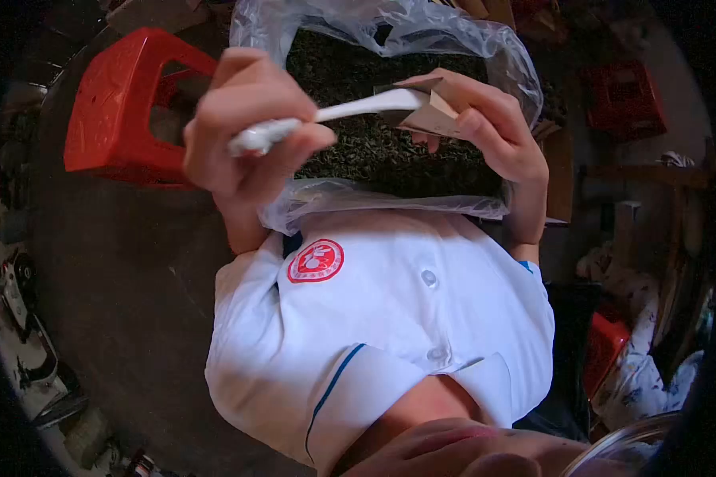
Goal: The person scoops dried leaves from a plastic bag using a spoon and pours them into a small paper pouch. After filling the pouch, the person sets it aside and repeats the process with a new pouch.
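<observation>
My left hand (254,127), partly blurred by motion, is closed around the handle of a white spoon (366,103). Clear crumpled plastic (264,137) shows at the handle end in that hand. The far end of the spoon reaches the opening of a small paper packet (436,118), where its tip is hidden. With bent fingers and thumb, my right hand (493,119) grips this packet. Beneath both hands lie dark dried leaves (398,163) inside a clear plastic liner (517,67).
A red plastic stool (111,111) stands at the left. Cardboard (561,175) shows beside the liner on the right. Farther right are a red crate (624,99), a wooden frame (652,175) and patterned cloth (636,389). Various objects line the left edge.
</observation>
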A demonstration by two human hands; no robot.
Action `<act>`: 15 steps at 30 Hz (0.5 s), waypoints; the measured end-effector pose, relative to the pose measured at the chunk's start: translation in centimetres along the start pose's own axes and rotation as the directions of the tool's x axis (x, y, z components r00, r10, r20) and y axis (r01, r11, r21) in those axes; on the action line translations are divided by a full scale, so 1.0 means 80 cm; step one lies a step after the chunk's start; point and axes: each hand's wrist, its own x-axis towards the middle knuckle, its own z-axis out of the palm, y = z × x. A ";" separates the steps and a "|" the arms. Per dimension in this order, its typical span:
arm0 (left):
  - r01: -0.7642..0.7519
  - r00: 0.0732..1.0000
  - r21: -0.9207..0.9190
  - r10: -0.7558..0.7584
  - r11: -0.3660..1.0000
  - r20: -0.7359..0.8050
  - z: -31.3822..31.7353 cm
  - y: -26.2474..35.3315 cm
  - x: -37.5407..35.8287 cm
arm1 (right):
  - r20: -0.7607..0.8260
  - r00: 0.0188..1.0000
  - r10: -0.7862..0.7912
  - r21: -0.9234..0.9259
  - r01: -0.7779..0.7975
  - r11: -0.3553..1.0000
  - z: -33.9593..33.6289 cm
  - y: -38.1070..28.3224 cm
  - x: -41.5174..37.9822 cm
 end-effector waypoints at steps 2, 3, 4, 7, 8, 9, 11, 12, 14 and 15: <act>-0.037 0.985 0.011 0.035 0.999 0.168 0.002 0.002 0.008 | -0.064 0.997 -0.046 -0.247 0.029 0.969 0.007 -0.010 0.006; -0.094 0.988 0.005 0.093 0.996 0.126 0.010 -0.002 0.005 | -0.037 0.995 -0.092 -0.301 0.077 0.951 0.002 -0.013 0.008; -0.106 0.987 0.002 0.105 0.994 0.124 0.008 0.002 0.006 | -0.027 0.991 -0.135 -0.297 0.121 0.947 0.008 -0.011 0.009; -0.139 0.988 0.097 0.132 0.986 0.075 -0.010 0.039 -0.010 | 0.031 0.973 -0.229 -0.324 0.227 0.919 0.032 0.015 -0.003; -0.139 0.988 0.119 0.145 0.983 -0.045 -0.013 0.064 -0.026 | 0.062 0.966 -0.252 -0.337 0.259 0.905 0.048 0.025 -0.016; -0.170 0.977 0.102 0.181 0.980 -0.108 -0.028 0.070 -0.035 | 0.062 0.969 -0.238 -0.383 0.243 0.891 0.053 0.026 -0.026; -0.201 0.963 0.152 0.224 0.968 -0.152 -0.066 0.104 -0.057 | 0.073 0.970 -0.233 -0.472 0.240 0.848 0.080 0.042 -0.051; -0.171 0.976 0.194 0.193 0.966 -0.100 -0.085 0.122 -0.061 | -0.034 0.940 -0.338 -0.487 0.280 0.827 0.094 0.049 -0.056; -0.002 0.996 0.300 0.028 0.954 -0.083 -0.069 0.088 0.017 | -0.125 0.905 -0.407 -0.585 0.264 0.767 0.033 0.009 -0.039; 0.098 0.993 0.440 -0.057 0.893 -0.106 -0.054 0.096 0.019 | -0.148 0.885 -0.441 -0.624 0.262 0.736 0.031 0.012 -0.041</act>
